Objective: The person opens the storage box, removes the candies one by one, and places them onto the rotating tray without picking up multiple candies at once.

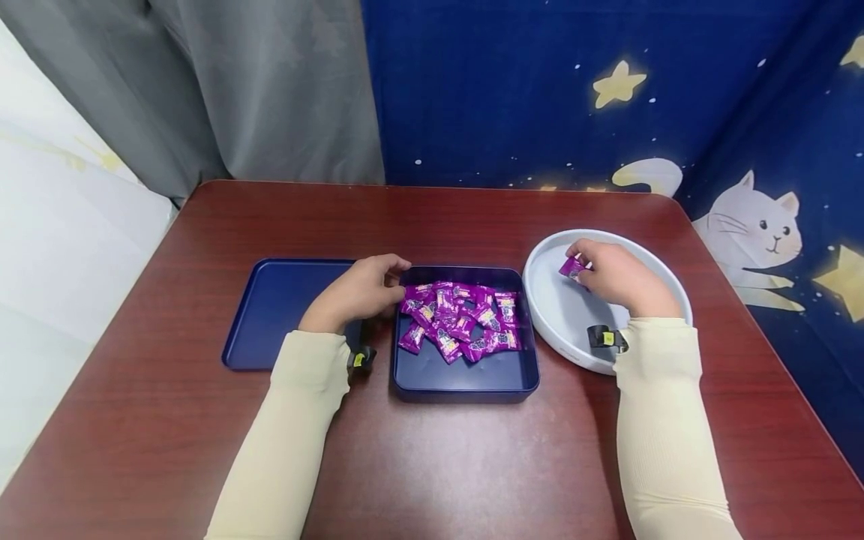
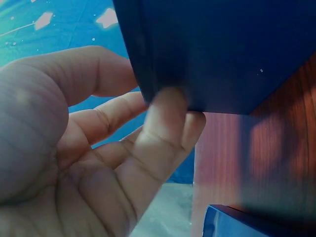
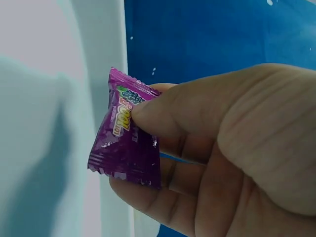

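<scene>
My right hand [image 1: 624,277] pinches a purple-wrapped candy [image 3: 126,133] between thumb and fingers, over the round white tray [image 1: 560,330]. The wrapper shows grapes and yellow lettering in the right wrist view. At the left wall of a dark blue box [image 1: 466,381], near its far corner, my left hand [image 1: 361,289] grips the edge. In the left wrist view one finger lies against the outside of the wall, and the thumb tip is hidden behind the edge. Several purple candies [image 1: 445,322] lie heaped inside the box.
A flat dark blue lid [image 1: 270,307] rests on the brown table [image 1: 432,465] to the left, partly beneath my left arm. Grey curtain [image 1: 290,90] and blue star-patterned curtain [image 1: 486,90] hang behind the table's far edge.
</scene>
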The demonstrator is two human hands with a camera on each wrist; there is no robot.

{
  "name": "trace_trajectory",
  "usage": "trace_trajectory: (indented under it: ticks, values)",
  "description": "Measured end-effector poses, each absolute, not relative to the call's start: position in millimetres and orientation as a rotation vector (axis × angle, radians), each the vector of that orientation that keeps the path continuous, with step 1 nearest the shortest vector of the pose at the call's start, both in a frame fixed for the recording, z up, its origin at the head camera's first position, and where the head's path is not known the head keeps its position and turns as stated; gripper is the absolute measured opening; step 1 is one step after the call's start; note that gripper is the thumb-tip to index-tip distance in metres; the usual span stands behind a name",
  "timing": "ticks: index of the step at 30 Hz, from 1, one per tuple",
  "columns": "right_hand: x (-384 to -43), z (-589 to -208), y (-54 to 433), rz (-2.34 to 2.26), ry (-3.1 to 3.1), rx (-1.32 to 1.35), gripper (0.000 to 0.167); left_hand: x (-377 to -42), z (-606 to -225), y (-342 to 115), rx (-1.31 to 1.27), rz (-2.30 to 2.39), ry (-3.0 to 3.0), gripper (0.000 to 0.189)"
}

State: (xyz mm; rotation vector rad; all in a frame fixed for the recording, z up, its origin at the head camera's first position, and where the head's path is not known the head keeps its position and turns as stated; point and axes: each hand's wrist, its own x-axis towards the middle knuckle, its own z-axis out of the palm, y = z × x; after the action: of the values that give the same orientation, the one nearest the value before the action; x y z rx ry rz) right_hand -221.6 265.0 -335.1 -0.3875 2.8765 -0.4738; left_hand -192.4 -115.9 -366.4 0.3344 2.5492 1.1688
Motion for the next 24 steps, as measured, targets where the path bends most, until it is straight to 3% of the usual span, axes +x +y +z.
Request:
trace_trajectory:
  ticks: [24]
  values:
    - [-225.9, -351.8, 274.3, -0.458, 2.811, -0.299, 0.034, -191.3, -366.7, -114.1, 0.295, 1.199, 2.518, 0.045]
